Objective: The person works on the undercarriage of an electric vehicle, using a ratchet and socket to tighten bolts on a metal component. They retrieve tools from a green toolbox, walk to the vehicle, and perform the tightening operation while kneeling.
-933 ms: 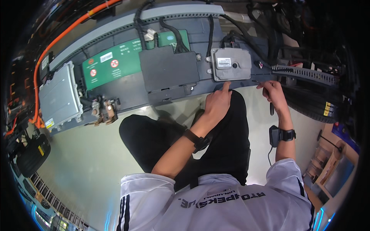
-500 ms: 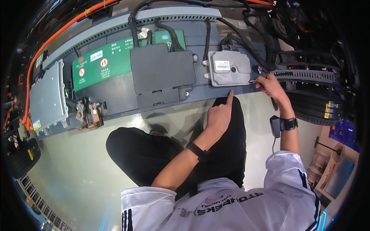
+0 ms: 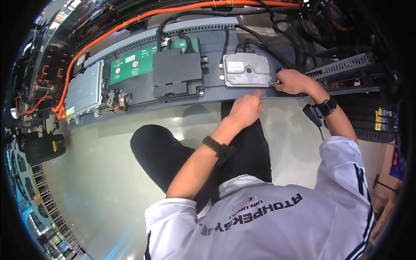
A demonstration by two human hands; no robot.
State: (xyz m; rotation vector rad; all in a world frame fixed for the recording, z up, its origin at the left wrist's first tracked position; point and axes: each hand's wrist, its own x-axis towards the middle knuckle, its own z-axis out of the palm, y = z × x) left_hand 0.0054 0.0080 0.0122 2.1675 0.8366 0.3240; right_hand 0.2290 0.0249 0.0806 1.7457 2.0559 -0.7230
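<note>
A silver metal control module (image 3: pixel 260 71) with a white label is mounted on the grey panel, black plugs along its far side. My right hand (image 3: pixel 294 82) is at its near right corner, fingers closed round a slim shiny metal tool (image 3: pixel 274 83). The tool's tip meets the module's corner; its exact kind is hidden by my fingers. Just nearer to me is my left hand (image 3: pixel 246 110), palm down and holding nothing. Its index finger stretches toward the panel's near edge below the module, while the other fingers are partly curled.
Left of the module sit a black plastic box (image 3: pixel 177 69), a green labelled panel (image 3: pixel 130 71) and a silver finned unit (image 3: pixel 86 90). An orange cable (image 3: pixel 173 11) runs along the far side. At right are a slotted metal rail (image 3: pixel 342 67) and a tyre (image 3: pixel 368 116).
My view has shifted, so the panel sits higher and further left-to-right compressed. My right hand stays at the module's corner with the tool, wrist turned flatter. My left index finger is still extended.
</note>
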